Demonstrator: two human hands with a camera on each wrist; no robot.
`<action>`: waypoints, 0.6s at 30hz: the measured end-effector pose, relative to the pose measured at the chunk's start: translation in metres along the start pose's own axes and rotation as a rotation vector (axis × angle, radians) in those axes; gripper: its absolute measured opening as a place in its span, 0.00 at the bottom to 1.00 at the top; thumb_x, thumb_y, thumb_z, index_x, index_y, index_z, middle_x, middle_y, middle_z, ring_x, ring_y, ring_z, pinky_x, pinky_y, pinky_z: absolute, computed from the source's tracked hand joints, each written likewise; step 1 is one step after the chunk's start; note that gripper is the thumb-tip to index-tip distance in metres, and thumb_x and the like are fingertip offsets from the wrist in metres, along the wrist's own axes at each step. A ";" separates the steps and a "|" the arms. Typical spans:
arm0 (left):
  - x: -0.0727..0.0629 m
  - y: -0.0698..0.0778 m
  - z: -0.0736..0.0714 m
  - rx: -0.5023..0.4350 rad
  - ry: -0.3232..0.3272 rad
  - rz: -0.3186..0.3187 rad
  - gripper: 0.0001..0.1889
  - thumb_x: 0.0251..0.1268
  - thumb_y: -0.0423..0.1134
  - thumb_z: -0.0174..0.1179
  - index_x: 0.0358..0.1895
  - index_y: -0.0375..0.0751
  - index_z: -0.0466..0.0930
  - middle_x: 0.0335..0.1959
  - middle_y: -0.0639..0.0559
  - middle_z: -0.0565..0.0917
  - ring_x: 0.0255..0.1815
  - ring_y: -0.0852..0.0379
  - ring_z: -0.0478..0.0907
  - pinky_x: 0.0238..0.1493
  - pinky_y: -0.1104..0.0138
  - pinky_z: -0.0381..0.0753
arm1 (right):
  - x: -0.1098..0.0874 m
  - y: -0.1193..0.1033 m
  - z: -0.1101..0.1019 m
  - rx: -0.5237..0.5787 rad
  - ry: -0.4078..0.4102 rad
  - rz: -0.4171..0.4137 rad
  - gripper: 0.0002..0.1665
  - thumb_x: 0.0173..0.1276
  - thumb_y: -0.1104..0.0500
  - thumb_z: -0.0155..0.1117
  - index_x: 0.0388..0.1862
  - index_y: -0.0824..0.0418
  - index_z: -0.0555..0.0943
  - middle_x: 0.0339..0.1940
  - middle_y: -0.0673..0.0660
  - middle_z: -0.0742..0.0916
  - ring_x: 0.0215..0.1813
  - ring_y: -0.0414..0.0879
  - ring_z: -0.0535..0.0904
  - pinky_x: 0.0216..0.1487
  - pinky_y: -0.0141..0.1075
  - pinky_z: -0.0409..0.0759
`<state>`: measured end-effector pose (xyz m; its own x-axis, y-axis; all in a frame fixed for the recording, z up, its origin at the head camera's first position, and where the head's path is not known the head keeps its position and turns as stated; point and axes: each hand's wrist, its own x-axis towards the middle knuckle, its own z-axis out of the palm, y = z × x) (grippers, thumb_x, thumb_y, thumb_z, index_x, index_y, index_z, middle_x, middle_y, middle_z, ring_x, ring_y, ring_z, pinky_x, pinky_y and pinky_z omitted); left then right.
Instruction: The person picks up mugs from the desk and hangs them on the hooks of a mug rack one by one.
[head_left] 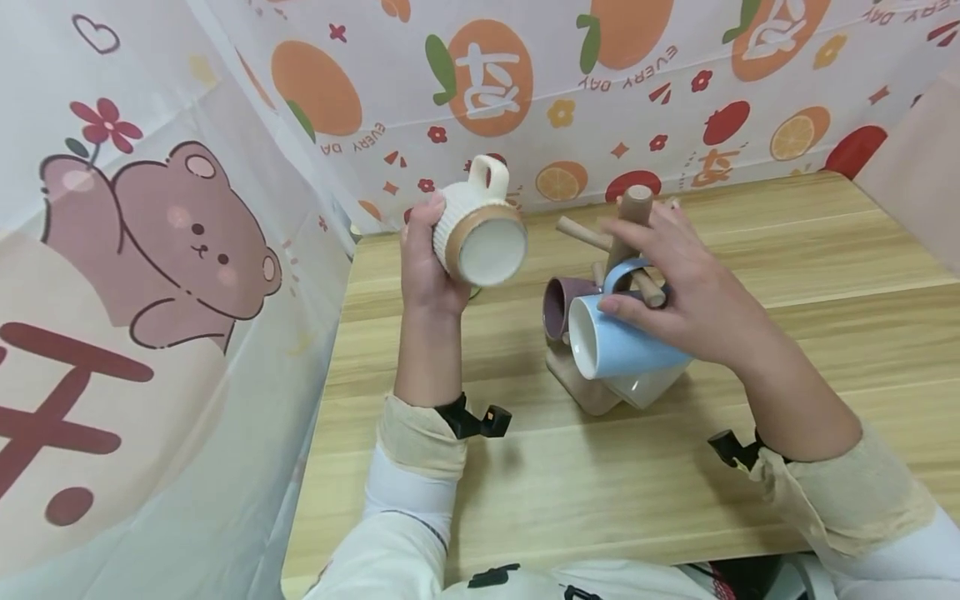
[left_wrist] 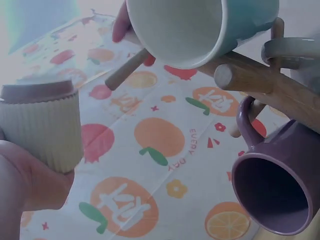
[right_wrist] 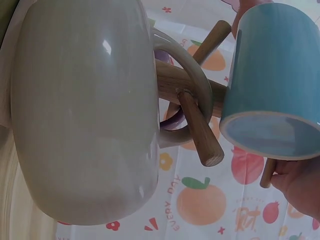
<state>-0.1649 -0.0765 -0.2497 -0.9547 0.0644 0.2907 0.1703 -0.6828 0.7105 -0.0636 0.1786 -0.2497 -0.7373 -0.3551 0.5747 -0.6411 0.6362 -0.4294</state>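
My left hand [head_left: 435, 271] grips a cream ribbed mug [head_left: 468, 212] raised to the left of the wooden mug tree [head_left: 637, 204]. A brown band rings the mug's pale round end, which faces the head camera, and its handle points up. On the tree, my right hand [head_left: 693, 287] holds a light blue mug [head_left: 626, 342] with the thumb against its side. The blue mug lies sideways, its handle around a peg. A purple mug [left_wrist: 272, 175] hangs on the tree's left side. Below the blue mug, a whitish mug [right_wrist: 87, 110] hangs by its handle from another peg.
The tree's base [head_left: 581, 387] stands on a light wood table [head_left: 525, 492]. A bare peg [head_left: 581, 232] sticks out to the upper left. Fruit-printed cloth [head_left: 487, 79] hangs behind the table, and a bear-printed sheet [head_left: 195, 242] hangs along its left side.
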 end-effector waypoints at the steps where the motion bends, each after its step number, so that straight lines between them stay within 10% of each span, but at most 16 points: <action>1: -0.001 0.000 -0.001 0.005 -0.025 0.007 0.13 0.60 0.44 0.52 0.32 0.43 0.86 0.29 0.52 0.85 0.30 0.58 0.81 0.33 0.67 0.79 | 0.000 -0.001 -0.001 0.008 -0.006 0.024 0.48 0.56 0.49 0.77 0.74 0.50 0.66 0.61 0.57 0.79 0.77 0.55 0.59 0.79 0.54 0.43; 9: -0.008 0.003 -0.005 -0.029 -0.157 0.007 0.12 0.57 0.45 0.58 0.29 0.41 0.85 0.26 0.52 0.85 0.26 0.59 0.81 0.28 0.68 0.78 | -0.007 -0.007 -0.006 0.105 0.024 0.107 0.57 0.56 0.40 0.75 0.79 0.51 0.56 0.80 0.52 0.60 0.82 0.53 0.47 0.76 0.60 0.49; 18: -0.024 0.013 0.007 -0.001 -0.323 0.026 0.12 0.57 0.46 0.56 0.28 0.42 0.84 0.25 0.53 0.85 0.24 0.61 0.79 0.27 0.68 0.76 | 0.007 -0.018 0.005 0.323 0.633 -0.272 0.47 0.57 0.35 0.71 0.55 0.74 0.74 0.60 0.71 0.80 0.68 0.64 0.72 0.74 0.60 0.56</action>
<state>-0.1378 -0.0814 -0.2429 -0.8232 0.2747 0.4969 0.1930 -0.6877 0.6999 -0.0584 0.1608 -0.2410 -0.3441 0.0515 0.9375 -0.8850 0.3159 -0.3422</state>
